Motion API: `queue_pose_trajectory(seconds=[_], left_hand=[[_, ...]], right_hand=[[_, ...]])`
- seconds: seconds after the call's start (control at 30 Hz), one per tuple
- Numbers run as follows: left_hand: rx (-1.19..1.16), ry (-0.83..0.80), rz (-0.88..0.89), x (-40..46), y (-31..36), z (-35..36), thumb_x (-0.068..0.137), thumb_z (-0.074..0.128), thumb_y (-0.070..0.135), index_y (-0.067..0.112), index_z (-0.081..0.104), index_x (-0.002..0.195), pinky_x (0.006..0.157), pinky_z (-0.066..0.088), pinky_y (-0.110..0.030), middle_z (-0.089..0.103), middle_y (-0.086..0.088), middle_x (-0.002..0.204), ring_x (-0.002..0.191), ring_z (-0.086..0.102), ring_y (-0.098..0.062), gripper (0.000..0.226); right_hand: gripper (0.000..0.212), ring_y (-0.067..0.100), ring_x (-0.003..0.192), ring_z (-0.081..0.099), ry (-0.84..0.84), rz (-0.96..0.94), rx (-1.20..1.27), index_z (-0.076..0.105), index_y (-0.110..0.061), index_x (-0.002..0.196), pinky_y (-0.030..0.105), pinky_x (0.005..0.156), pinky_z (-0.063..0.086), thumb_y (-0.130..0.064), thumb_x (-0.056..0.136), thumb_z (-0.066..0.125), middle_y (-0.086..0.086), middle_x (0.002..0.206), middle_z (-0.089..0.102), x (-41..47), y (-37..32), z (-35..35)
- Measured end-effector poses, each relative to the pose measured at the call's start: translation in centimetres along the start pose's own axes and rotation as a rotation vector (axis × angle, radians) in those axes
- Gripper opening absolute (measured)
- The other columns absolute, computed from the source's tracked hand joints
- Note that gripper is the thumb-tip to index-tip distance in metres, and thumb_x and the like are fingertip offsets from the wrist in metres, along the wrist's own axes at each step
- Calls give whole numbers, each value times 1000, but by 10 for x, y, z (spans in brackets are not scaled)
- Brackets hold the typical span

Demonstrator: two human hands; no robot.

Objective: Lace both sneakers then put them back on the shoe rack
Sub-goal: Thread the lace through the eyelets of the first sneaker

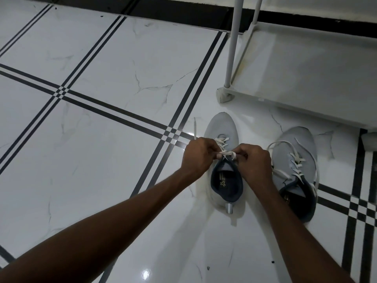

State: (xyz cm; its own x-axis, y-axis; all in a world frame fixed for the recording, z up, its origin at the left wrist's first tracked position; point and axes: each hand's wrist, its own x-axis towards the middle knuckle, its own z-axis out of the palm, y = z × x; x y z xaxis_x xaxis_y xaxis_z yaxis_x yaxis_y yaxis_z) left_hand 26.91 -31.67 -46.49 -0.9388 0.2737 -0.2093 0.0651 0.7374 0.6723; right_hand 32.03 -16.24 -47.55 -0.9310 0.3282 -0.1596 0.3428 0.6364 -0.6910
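Two grey sneakers with dark blue collars stand on the tiled floor, toes pointing away from me. Over the throat of the left sneaker (221, 127), my left hand (199, 156) and my right hand (255, 162) both pinch its white lace (227, 154), which is stretched taut between them. One loose lace end (195, 127) sticks up to the left of the toe. The right sneaker (293, 144) stands beside it with its white lace (295, 160) threaded loosely and hanging over the sides.
A white shoe rack (230, 58) with tubular posts and a low bottom shelf stands just beyond the sneakers at the upper right. White marble-pattern floor tiles with black stripes (114, 107) spread to the left. A black skirting band runs along the far wall.
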Motion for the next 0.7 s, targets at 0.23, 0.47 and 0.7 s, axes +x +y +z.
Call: queue_pose_trajectory(seconds=[0.23, 0.47, 0.7], left_hand=[[261, -110, 13, -7, -44, -19, 80, 70, 4, 18, 71, 71, 67, 50, -24, 73, 8, 70, 61, 61, -4, 16], [190, -204, -14, -3, -54, -20, 80, 78, 15, 14, 72, 71, 54, 40, -12, 66, 9, 62, 50, 56, 4, 11], [-198, -540, -115, 7, -54, -61, 87, 73, 13, 7, 77, 87, 69, 52, -18, 77, -10, 86, 74, 68, -6, 8]], right_hand=[[21, 26, 66, 60, 140, 172, -41, 70, -15, 69, 28, 56, 44, 5, 74, 66, 3, 65, 61, -4, 33, -4], [18, 31, 68, 64, 104, 192, -144, 69, -20, 68, 31, 58, 50, -4, 75, 68, 9, 71, 70, -2, 35, -2], [14, 9, 37, 56, -358, 122, 1, 75, -15, 69, 20, 38, 45, -6, 80, 73, 1, 53, 69, 14, 29, -42]])
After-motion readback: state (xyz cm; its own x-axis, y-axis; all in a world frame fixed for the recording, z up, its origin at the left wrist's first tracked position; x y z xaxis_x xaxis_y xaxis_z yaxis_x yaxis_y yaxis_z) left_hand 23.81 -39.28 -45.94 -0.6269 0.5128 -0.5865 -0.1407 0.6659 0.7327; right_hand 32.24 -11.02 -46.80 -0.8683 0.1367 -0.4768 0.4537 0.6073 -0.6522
